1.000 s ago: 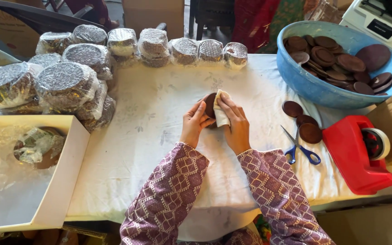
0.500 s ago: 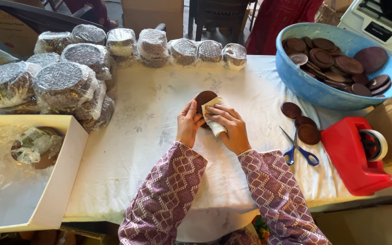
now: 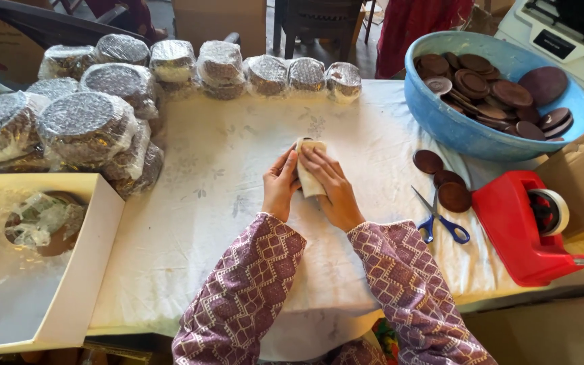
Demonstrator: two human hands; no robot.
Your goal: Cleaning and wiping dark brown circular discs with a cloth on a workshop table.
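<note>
I see the white-clothed table (image 3: 238, 223) filling most of the view, with clear-wrapped round bundles (image 3: 89, 125) piled at its far left and lined along the back edge. At the far right sits a blue basin (image 3: 468, 135) heaped with dark brown discs (image 3: 495, 88). A white box (image 3: 69, 284) lined with clear plastic lies at the near left. A red tape dispenser (image 3: 522, 236) stands at the right edge, blue-handled scissors (image 3: 444, 220) just beside it, and three loose discs (image 3: 444, 179) lie between the scissors and the basin. At the middle, my left hand (image 3: 280, 186) and right hand (image 3: 332, 186) are both closed around one dark disc, which is mostly hidden, and my right fingers press a cream cloth (image 3: 310, 169) against it, just above the table.
</note>
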